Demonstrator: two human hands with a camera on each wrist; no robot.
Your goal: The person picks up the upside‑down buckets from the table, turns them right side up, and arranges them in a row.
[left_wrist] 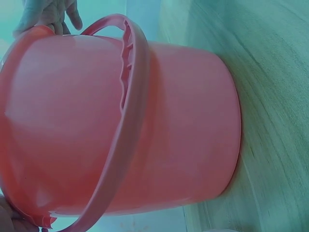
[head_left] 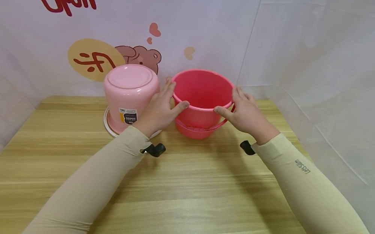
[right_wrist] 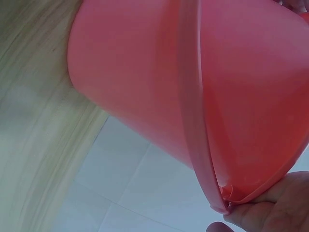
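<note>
A bright pink-red plastic bucket (head_left: 195, 119) stands upright near the back of the table, its mouth facing up. Its handle (left_wrist: 133, 116) hangs down across the near side. My left hand (head_left: 161, 109) holds the left side of the rim, thumb along the near edge. On the opposite side, my right hand (head_left: 247, 113) grips the rim, its thumb also at the near edge. The right wrist view shows right-hand fingers (right_wrist: 253, 215) at the rim where the handle joins. Left of this bucket, a pale pink bucket (head_left: 118, 95) sits upside down, partly hidden by my left hand.
Both buckets are on a wood-grain table (head_left: 179, 203). A white printed curtain (head_left: 216, 29) hangs behind it, and a plain white sheet (head_left: 352, 91) borders the right side. The pale bucket carries a label (head_left: 128, 116) and has a wide rim at the tabletop.
</note>
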